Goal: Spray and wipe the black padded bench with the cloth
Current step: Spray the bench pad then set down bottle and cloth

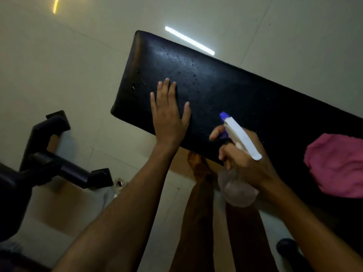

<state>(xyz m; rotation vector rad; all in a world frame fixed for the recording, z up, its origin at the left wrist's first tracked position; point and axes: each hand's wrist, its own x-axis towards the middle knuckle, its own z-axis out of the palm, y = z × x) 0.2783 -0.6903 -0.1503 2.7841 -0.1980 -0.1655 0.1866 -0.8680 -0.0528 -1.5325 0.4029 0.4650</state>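
Observation:
The black padded bench (pixel 225 89) runs from the upper middle toward the right edge, its top speckled with droplets. My left hand (pixel 169 114) lies flat and open near the bench's left end, fingers spread. My right hand (pixel 247 163) grips a clear spray bottle (pixel 237 189) with a white and purple trigger head (pixel 239 134), nozzle pointing at the bench top and one finger on the trigger. A pink cloth (pixel 335 165) lies bunched on the bench at the right edge, apart from both hands.
A black metal frame with tube feet (pixel 59 154) stands on the pale tiled floor at the left. My bare legs and a foot (pixel 198 173) show below the bench. A dark round object (pixel 286 248) sits on the floor at the lower right.

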